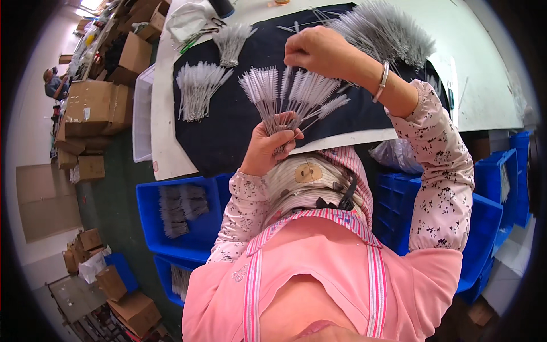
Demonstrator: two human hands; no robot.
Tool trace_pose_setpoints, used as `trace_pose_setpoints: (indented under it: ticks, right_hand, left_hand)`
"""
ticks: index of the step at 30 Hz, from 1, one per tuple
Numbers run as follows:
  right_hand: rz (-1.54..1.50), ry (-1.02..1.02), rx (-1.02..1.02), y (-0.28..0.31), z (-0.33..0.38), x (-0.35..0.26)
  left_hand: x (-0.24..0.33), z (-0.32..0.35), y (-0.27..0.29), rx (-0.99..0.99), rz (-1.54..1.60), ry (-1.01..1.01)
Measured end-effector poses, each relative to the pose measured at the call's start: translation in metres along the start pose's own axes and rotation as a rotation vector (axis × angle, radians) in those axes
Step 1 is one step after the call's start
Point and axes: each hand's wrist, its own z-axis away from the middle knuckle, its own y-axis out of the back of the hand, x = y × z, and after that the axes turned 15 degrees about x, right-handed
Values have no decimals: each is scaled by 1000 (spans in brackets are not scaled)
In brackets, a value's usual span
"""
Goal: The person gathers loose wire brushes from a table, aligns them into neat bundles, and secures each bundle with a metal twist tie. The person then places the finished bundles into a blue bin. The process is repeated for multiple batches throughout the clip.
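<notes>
Above a dark cloth [222, 145] on a white counter [490, 108], a fan of brushes [310, 94] is standing bristles up, its wire stems gathering low. The left grip [270, 139] is clamping those stems together near their lower ends, while the right grip [320, 52] is hovering at the bristle tips; whether its fingertips are pinching the brush just below them, the view is not showing clearly. Careful handling here is probably depending on the left thumb: it should be pressing firmly enough to be keeping the stems in line, yet lightly enough that the thin wire is not bending. The right fingers should be moving one brush at a time, along its own length, so that neighbouring bristles are not snagging or being crushed. One stray brush [334, 106] is leaning out to the right, and evening it up with the rest should be keeping the fan tidy. Two bundles [199, 85] are lying to the left, and a larger pile [390, 34] is lying beyond the right forearm, calling for a careful elbow.
</notes>
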Motion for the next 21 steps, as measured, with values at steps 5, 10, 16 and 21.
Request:
trace_pose_setpoints:
  ticks: [5,10,16,21]
  right_hand:
    - [-22,-138,-35,57,19,32]
    - [218,-452,533,146,51,145]
    - [799,-767,26,247,142,128]
    - [1283,-861,-106,263,235,139]
  left_hand:
    - [4,-5,-24,10,-126,-23]
    - [-5,-38,-52,-41,-218,-42]
    - [-6,-52,-21,156,-53,-55]
    - [-6,-53,-1,42,128,52]
